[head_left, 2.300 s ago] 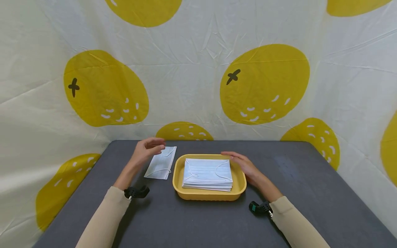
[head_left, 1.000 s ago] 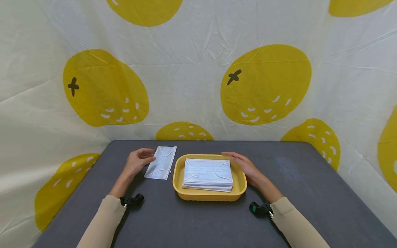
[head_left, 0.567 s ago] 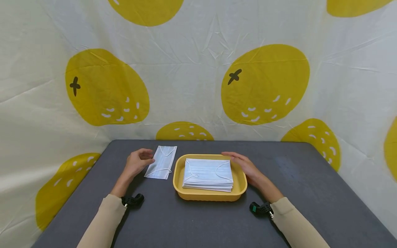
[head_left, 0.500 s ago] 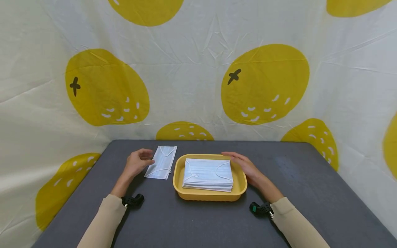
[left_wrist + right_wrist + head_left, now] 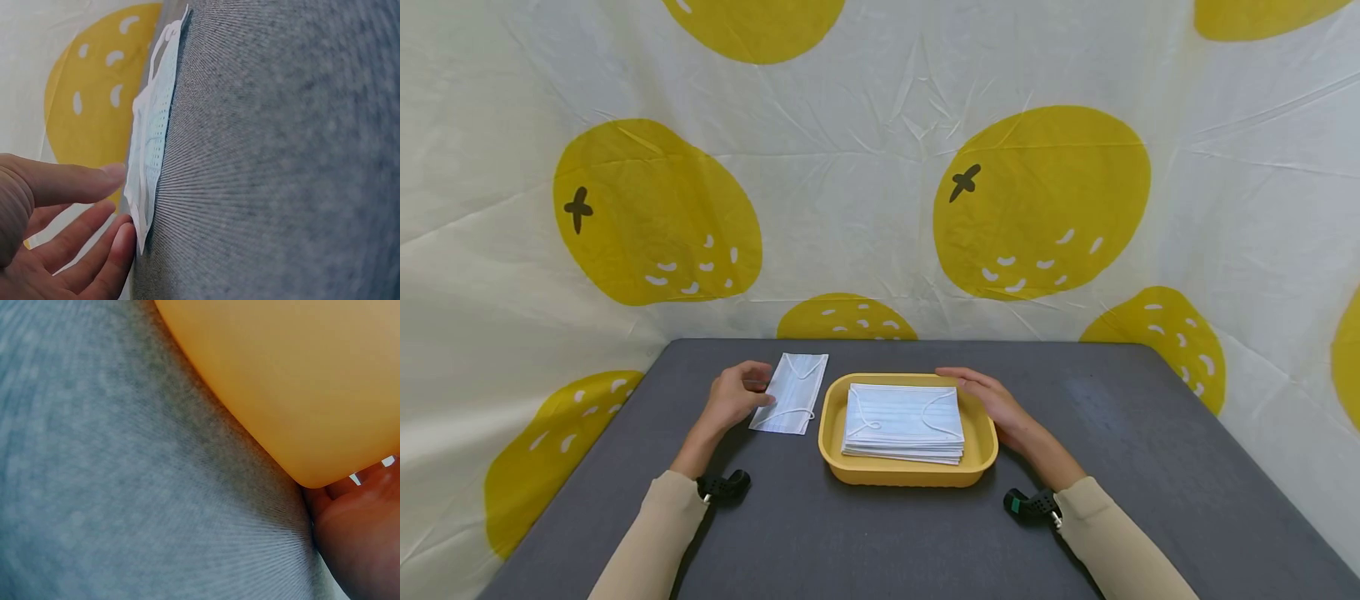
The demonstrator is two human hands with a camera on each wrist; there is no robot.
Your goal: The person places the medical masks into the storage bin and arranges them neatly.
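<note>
Both hands lie low on the dark grey felt-topped table (image 5: 1120, 433). The left hand (image 5: 735, 397) rests on the table with relaxed, loosely spread fingers, its fingertips (image 5: 119, 240) touching the near left edge of a single pale blue pleated face mask (image 5: 790, 393), gripping nothing. The right hand (image 5: 992, 398) rests flat with straight fingers against the outer wall of the yellow rounded plastic tray (image 5: 907, 473), at the tray's 3 o'clock side, touching but not clasping it.

That loose mask lies flat on the table at about 9 o'clock from the tray, just beside it and not touching it, with its white ear loops (image 5: 806, 372) folded over its face. A neat stack of the same pale blue masks (image 5: 902, 422) sits inside the tray.

The single mask looks very light, thin and limp, so it would likely sag or fold if lifted by one corner, and it lies so flat that fingers may slide over it rather than under. A pinch at the short edge nearest the left fingertips seems the surest hold, with the loops a weaker option.
</note>
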